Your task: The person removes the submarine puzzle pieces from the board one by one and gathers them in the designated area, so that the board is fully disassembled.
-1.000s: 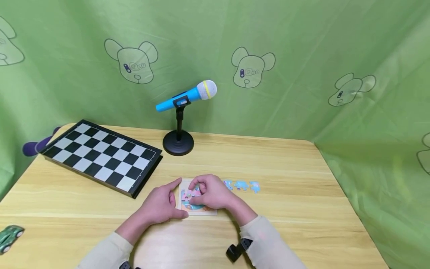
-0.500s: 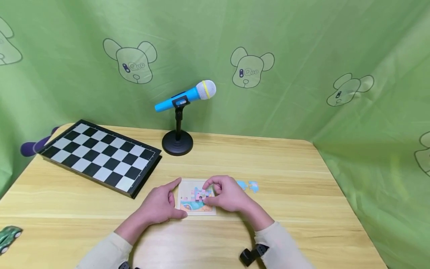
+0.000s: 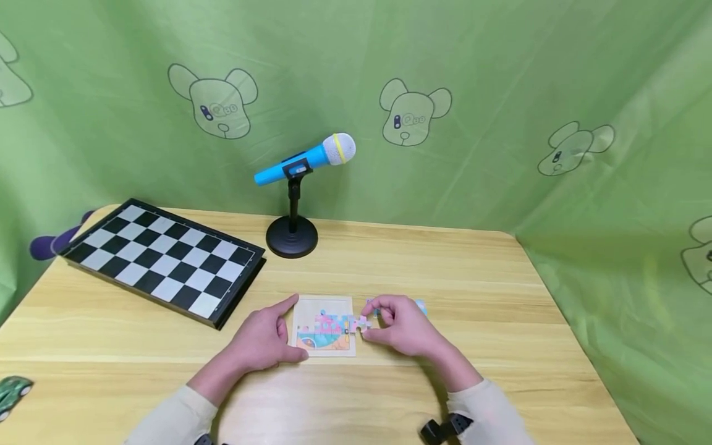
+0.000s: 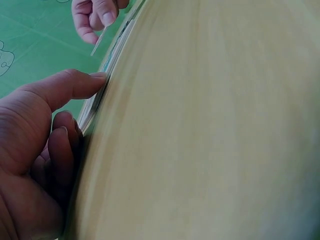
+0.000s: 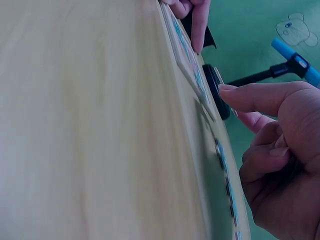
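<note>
My right hand (image 3: 403, 324) pinches a pink jigsaw piece (image 3: 360, 324) between thumb and forefinger, just off the right edge of the puzzle tray (image 3: 324, 304). In the left wrist view this piece (image 4: 98, 42) shows edge-on, tilted up above the tabletop. My left hand (image 3: 266, 339) spans the tray's left side, its straight forefinger at the upper corner and its thumb at the lower one. Pink and blue pieces fill the middle and lower part of the tray; its upper part is bare. Loose blue pieces (image 3: 421, 306) lie behind my right hand, partly hidden by it.
A black-and-white chessboard (image 3: 167, 259) lies at the back left. Behind the tray, a blue toy microphone (image 3: 306, 162) stands on a black stand (image 3: 292, 236). A green toy car (image 3: 13, 394) sits at the left table edge. Green cloth (image 3: 445, 185) hangs round the table (image 3: 500, 340).
My right hand has moved right, from over the tray to beyond its right edge, taking the pink jigsaw piece out with it. The left hand stays at the tray's left side.
</note>
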`<control>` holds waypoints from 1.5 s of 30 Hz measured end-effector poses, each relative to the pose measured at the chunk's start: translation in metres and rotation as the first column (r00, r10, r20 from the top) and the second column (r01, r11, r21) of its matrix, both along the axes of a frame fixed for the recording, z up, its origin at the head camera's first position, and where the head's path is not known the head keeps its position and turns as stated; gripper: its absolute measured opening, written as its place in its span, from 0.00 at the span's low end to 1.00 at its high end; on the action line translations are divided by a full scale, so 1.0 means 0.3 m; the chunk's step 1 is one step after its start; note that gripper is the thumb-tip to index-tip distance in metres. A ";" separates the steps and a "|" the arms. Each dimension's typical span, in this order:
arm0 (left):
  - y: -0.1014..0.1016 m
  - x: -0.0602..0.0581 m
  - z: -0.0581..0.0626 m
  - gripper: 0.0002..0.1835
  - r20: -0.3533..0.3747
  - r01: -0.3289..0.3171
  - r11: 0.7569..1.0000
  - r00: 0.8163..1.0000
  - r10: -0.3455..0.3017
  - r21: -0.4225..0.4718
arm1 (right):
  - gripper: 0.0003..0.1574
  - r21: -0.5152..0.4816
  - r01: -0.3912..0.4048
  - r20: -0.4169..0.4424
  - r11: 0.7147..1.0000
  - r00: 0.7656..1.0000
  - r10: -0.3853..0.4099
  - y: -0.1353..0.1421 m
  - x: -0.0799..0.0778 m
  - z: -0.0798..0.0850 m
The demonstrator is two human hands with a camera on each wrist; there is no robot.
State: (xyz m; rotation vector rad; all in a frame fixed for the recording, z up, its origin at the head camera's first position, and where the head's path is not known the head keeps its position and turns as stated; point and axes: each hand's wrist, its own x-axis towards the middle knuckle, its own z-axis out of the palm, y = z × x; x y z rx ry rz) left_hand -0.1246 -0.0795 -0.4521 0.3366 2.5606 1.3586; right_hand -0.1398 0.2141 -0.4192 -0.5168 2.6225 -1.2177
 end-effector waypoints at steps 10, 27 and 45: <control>-0.002 0.003 0.003 0.62 0.013 -0.003 1.000 1.000 0.003 0.007 | 0.17 0.021 0.033 0.004 0.999 0.999 -0.033 0.071 0.007 -0.017; 0.002 0.005 0.003 0.61 0.005 -0.003 1.000 1.000 0.003 0.019 | 0.17 0.059 0.034 0.005 0.998 0.999 -0.034 0.132 -0.002 -0.067; 0.002 0.002 0.005 0.61 -0.003 -0.001 1.000 1.000 0.001 0.006 | 0.19 0.032 0.045 0.011 0.998 0.999 -0.046 0.111 -0.006 -0.054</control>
